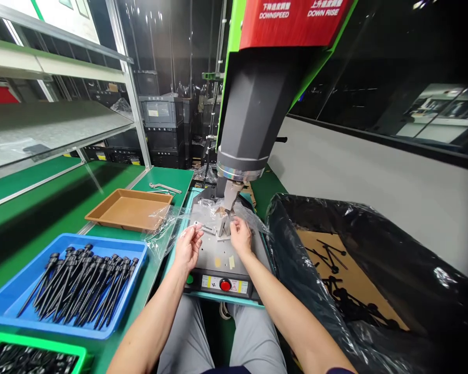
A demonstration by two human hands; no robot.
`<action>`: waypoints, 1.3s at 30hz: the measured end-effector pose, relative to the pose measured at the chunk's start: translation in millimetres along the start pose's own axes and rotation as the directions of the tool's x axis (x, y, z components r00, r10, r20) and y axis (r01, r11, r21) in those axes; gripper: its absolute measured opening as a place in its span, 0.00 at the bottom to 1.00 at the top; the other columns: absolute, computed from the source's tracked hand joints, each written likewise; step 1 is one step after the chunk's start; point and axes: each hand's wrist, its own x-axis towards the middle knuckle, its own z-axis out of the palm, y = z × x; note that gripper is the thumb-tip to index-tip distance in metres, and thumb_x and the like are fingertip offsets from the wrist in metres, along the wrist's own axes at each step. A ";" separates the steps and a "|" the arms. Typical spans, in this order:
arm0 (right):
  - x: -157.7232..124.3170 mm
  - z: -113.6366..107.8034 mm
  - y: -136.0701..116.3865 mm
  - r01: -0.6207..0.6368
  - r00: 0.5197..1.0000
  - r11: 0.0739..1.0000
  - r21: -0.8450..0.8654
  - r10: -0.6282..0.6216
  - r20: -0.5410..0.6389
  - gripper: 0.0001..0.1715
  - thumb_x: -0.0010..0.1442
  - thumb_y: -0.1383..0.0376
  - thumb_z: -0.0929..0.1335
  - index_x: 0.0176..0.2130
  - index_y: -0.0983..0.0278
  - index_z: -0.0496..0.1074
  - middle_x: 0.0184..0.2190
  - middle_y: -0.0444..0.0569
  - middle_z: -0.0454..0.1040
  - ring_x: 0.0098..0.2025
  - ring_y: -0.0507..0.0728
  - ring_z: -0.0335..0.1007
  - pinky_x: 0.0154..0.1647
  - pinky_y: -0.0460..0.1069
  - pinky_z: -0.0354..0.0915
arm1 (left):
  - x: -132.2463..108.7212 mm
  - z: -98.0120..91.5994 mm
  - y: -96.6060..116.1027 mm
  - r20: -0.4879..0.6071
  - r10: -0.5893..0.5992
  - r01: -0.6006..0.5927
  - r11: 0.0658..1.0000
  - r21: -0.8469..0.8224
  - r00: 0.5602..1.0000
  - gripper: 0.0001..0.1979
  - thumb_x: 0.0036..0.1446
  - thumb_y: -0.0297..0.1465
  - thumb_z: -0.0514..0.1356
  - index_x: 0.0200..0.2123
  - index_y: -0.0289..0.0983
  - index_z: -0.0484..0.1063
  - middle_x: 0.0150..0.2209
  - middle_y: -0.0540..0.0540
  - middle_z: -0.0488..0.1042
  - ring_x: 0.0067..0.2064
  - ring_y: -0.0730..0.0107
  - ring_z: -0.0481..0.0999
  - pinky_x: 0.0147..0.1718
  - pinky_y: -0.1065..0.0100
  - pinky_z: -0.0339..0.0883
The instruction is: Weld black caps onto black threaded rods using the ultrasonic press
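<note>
My left hand [189, 246] is over the left side of the machine's grey base plate [206, 254], its fingers curled and its thumb close to the index finger. Anything in that pinch is too small to make out. Thin clear plastic film [166, 228] lies beside and behind it. My right hand [242, 236] is closed at the right side of a small metal fixture [223, 227], fingertips near it; what they hold is hidden. Just above the fixture hangs the press's metal horn [231, 195], below the dark grey press head [244, 114].
Left of me are a brown tray [127, 226], a wrench [166, 187], a blue tray [138, 280] of black stemmed parts [86, 285] and a green bin [83, 358]. A red button [225, 284] faces me. At right stands a black-lined box [296, 270] holding similar parts.
</note>
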 end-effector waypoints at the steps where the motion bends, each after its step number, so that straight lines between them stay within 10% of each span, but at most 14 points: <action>1: 5.5 -0.4 -2.2 0.021 0.999 1.000 -0.013 -0.022 -0.038 0.29 0.60 0.54 0.61 0.54 0.68 0.69 0.45 0.59 0.70 0.40 0.60 0.69 0.49 0.58 0.66 | 0.6 1.1 2.4 0.012 0.000 0.000 1.000 0.003 1.000 0.11 0.52 0.33 0.67 0.38 0.35 0.73 0.43 0.44 0.79 0.35 0.76 0.79 0.25 0.80 0.71; 14: 65.6 -2.3 -30.4 0.211 0.974 0.955 -0.207 -0.188 0.123 0.14 0.57 0.58 0.64 0.37 0.65 0.74 0.44 0.58 0.74 0.51 0.66 0.66 0.56 0.60 0.60 | 11.5 7.8 11.2 0.032 -0.001 0.001 1.000 -0.019 0.999 0.13 0.49 0.32 0.68 0.38 0.34 0.73 0.42 0.42 0.79 0.35 0.73 0.79 0.23 0.80 0.70; 19: 18.9 -28.4 -39.2 0.195 0.975 0.975 -0.105 -0.181 0.132 0.19 0.60 0.56 0.64 0.46 0.65 0.72 0.46 0.58 0.74 0.50 0.65 0.69 0.51 0.61 0.65 | 7.1 -2.3 8.6 0.004 -0.005 0.005 1.000 0.023 1.000 0.13 0.50 0.33 0.67 0.38 0.35 0.72 0.42 0.43 0.79 0.34 0.75 0.79 0.23 0.80 0.69; 24: -54.8 -56.2 -38.3 -0.016 0.957 0.917 0.398 -0.102 0.273 0.21 0.63 0.54 0.67 0.52 0.62 0.67 0.49 0.55 0.75 0.49 0.61 0.73 0.40 0.55 0.73 | 3.2 -34.9 -8.4 -0.077 -0.066 0.071 0.996 0.058 0.995 0.11 0.52 0.33 0.66 0.39 0.36 0.73 0.44 0.43 0.78 0.33 0.77 0.78 0.22 0.80 0.68; 31: -89.1 -73.6 -50.4 0.003 0.957 0.923 0.384 -0.114 0.266 0.21 0.61 0.55 0.70 0.51 0.61 0.69 0.45 0.53 0.78 0.47 0.60 0.75 0.49 0.57 0.72 | -36.1 -59.6 -41.7 -0.105 -0.311 0.328 0.880 0.343 0.945 0.18 0.47 0.36 0.70 0.40 0.36 0.73 0.49 0.37 0.76 0.41 0.65 0.79 0.38 0.67 0.73; 35: -99.0 -69.3 -56.5 -0.028 0.955 0.897 0.441 -0.107 0.278 0.21 0.60 0.55 0.71 0.50 0.61 0.70 0.44 0.53 0.78 0.45 0.60 0.76 0.49 0.56 0.72 | -70.4 -40.7 -45.7 0.154 -0.090 -0.034 0.753 0.658 0.984 0.20 0.47 0.35 0.70 0.44 0.37 0.76 0.48 0.39 0.76 0.48 0.58 0.76 0.46 0.60 0.69; 39: -113.0 -60.7 -63.9 -0.132 0.955 0.825 0.549 -0.043 0.294 0.21 0.58 0.54 0.72 0.47 0.61 0.70 0.41 0.52 0.79 0.42 0.59 0.76 0.46 0.57 0.73 | -87.0 -16.5 -40.4 0.429 0.106 -0.411 0.554 0.724 0.897 0.15 0.52 0.35 0.66 0.44 0.42 0.77 0.47 0.43 0.76 0.48 0.60 0.73 0.49 0.61 0.65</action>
